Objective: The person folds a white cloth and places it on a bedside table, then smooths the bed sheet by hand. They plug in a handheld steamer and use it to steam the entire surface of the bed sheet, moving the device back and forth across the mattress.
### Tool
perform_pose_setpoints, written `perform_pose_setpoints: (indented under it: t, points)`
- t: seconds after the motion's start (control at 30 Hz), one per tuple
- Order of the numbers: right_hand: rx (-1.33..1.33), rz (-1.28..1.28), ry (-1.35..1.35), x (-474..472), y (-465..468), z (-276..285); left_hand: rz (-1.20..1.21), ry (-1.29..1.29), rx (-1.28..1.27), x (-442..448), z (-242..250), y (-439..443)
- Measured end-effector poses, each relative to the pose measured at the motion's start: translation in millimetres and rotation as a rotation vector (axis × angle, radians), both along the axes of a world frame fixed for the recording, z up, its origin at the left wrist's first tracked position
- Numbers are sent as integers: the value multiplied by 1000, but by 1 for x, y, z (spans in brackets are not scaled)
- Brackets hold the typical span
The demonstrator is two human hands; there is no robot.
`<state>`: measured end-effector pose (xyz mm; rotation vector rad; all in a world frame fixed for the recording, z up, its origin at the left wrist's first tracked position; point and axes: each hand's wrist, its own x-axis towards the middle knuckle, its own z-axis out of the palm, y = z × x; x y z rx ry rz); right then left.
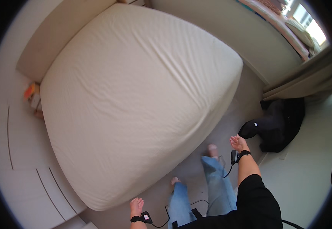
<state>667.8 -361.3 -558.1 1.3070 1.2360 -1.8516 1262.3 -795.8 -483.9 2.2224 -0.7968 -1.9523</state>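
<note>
A mattress [131, 94] covered with a wrinkled cream fitted sheet fills the middle of the view. Just off its near edge is my left hand [136, 204], empty, its fingers loosely curled. My right hand [237, 142] is held out over the floor beside the bed, palm up and fingers apart, with nothing in it. Past its fingertips hangs a black garment [280, 123]; whether they touch cannot be told. Long creases run across the sheet towards its right corner. Each wrist carries a black strap with a small cabled device.
Grey floor [194, 171] runs narrowly between the bed and the right-hand wall. A padded headboard [51, 37] stands at upper left, white drawers [40, 186] at lower left. Small boxes [34, 96] sit by the bed's left side. A brown curtain [303, 75] hangs near the window ledge [286, 37]. Cables hang by my legs.
</note>
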Motion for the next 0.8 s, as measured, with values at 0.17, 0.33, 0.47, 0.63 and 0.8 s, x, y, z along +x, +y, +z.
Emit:
perform_pose_setpoints:
  t: [0.17, 0.33, 0.47, 0.63, 0.8]
  points:
    - [67, -13, 121, -108, 9, 50, -596, -150, -310, -166, 65, -61]
    - [-4, -22, 65, -237, 40, 54, -1257, -366, -698, -407, 72, 15]
    - [106, 161, 150, -323, 65, 75, -1456, -129, -769, -568, 60, 96]
    - [203, 344, 87, -385, 59, 81, -1484, -124, -711, -649, 50, 107]
    - [86, 335, -11, -450, 42, 62, -1444, -168, -442, -649, 31, 102]
